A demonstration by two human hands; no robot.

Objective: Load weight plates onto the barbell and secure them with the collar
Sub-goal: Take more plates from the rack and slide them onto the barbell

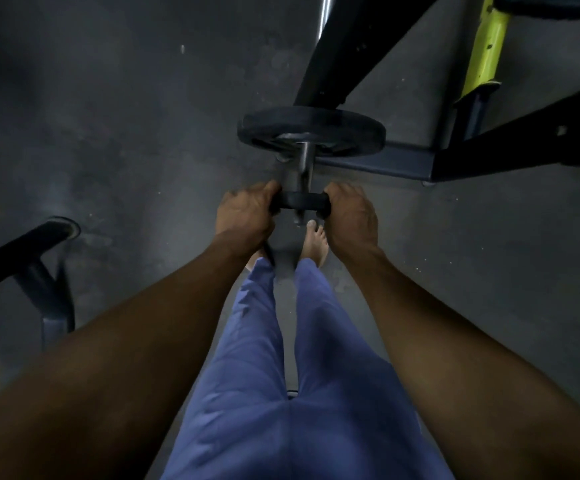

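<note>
The steel barbell sleeve (303,157) points toward me from the middle of the view. A large dark weight plate (347,131) sits far up on it. Nearer the sleeve's end is a small dark plate (300,201), seen edge-on and threaded on the sleeve. My left hand (243,213) grips its left rim and my right hand (351,216) grips its right rim. No collar shows in this view. The picture is dim and slightly blurred.
A dark rack upright (344,50) and base beam (413,164) stand behind the plates, with a yellow-green post (486,46) at upper right. A dark stand (29,251) sits at left on the grey floor. My bare feet (316,240) and blue trousers lie below the sleeve.
</note>
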